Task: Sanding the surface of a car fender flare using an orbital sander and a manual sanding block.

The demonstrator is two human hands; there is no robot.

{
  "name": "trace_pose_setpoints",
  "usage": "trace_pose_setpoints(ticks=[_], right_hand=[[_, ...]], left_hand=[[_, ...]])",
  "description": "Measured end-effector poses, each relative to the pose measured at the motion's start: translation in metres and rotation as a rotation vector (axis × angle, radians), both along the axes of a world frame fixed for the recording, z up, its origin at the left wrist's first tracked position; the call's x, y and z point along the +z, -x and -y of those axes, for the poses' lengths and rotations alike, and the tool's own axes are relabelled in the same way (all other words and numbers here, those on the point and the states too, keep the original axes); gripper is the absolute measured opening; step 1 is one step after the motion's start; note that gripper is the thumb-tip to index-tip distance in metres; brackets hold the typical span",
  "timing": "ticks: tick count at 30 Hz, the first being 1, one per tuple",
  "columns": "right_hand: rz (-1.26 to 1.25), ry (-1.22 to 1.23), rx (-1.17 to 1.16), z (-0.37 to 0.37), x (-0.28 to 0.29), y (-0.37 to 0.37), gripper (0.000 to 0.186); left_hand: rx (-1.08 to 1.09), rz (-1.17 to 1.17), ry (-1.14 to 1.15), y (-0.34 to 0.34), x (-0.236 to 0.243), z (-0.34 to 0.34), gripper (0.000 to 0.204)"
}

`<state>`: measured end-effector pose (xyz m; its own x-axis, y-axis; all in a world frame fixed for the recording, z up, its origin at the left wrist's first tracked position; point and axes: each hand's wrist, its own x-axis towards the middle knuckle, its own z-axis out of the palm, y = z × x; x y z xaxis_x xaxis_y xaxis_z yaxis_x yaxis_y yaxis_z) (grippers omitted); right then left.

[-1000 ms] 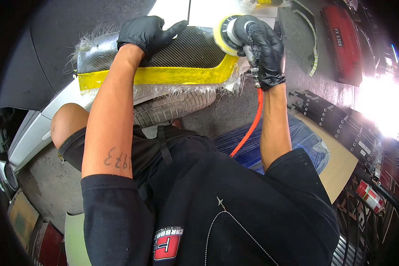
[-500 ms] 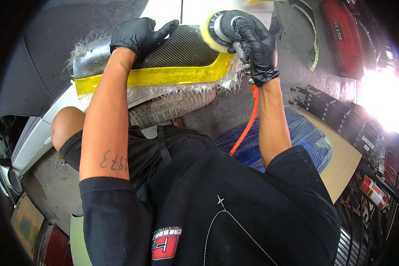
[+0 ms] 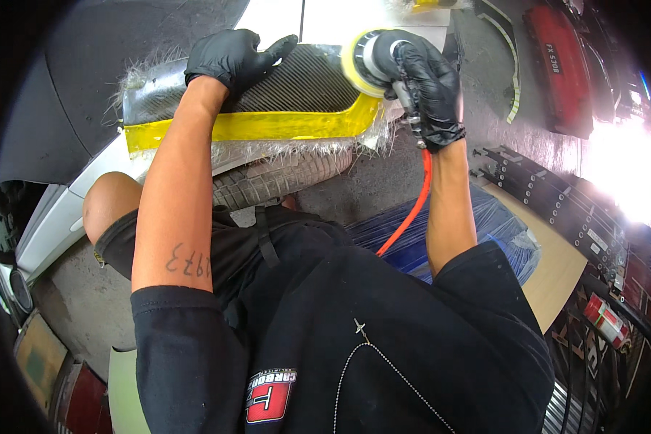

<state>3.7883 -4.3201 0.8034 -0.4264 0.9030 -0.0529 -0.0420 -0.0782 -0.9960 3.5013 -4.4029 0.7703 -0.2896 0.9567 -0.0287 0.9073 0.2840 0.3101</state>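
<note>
My right hand (image 3: 434, 87), in a black glove, is closed around an air sander (image 3: 383, 56) with a round yellow pad. The pad rests at the right end of a carbon fibre panel (image 3: 296, 81), by the corner of its yellow border (image 3: 282, 124). From the sander's handle an orange-red air hose (image 3: 417, 202) runs down toward my body. My left hand (image 3: 231, 59), gloved too, grips the far edge of the panel, its thumb lying out to the right. Its fingertips are partly hidden. Frayed pale fibres (image 3: 267, 150) stick out along the panel's edges.
A tyre (image 3: 282, 177) lies just below the panel, and a dark car body (image 3: 87, 79) is at the left. Blue plastic-wrapped material (image 3: 441, 235) sits on a tan board (image 3: 560, 271) at the right. Beyond are a black perforated rail (image 3: 550, 195) and red panels (image 3: 557, 69).
My right hand has shifted the sander a little to the right and toward me. My left hand keeps its place on the panel.
</note>
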Motion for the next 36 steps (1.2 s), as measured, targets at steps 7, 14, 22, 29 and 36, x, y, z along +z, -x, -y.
trace_pose_setpoints(ticks=[7, 14, 22, 29, 36], right_hand=[[0.020, -0.020, 0.058, 0.004, 0.000, 0.007, 0.029], [0.026, 0.036, -0.011, 0.004, -0.001, 0.001, 0.029], [0.060, 0.057, 0.044, 0.009, 0.009, 0.020, 0.027], [0.053, -0.085, 0.080, 0.009, 0.002, 0.032, 0.026], [0.024, 0.047, 0.053, 0.001, 0.007, 0.029, 0.028]], left_hand=[[0.008, -0.010, 0.177, -0.003, 0.009, -0.003, 0.085], [0.005, -0.012, 0.161, -0.003, 0.007, -0.004, 0.084], [0.005, -0.018, 0.147, -0.004, 0.009, -0.003, 0.083], [0.019, -0.008, 0.125, 0.000, 0.005, 0.001, 0.083], [0.004, -0.017, 0.033, -0.002, 0.004, 0.000, 0.083]])
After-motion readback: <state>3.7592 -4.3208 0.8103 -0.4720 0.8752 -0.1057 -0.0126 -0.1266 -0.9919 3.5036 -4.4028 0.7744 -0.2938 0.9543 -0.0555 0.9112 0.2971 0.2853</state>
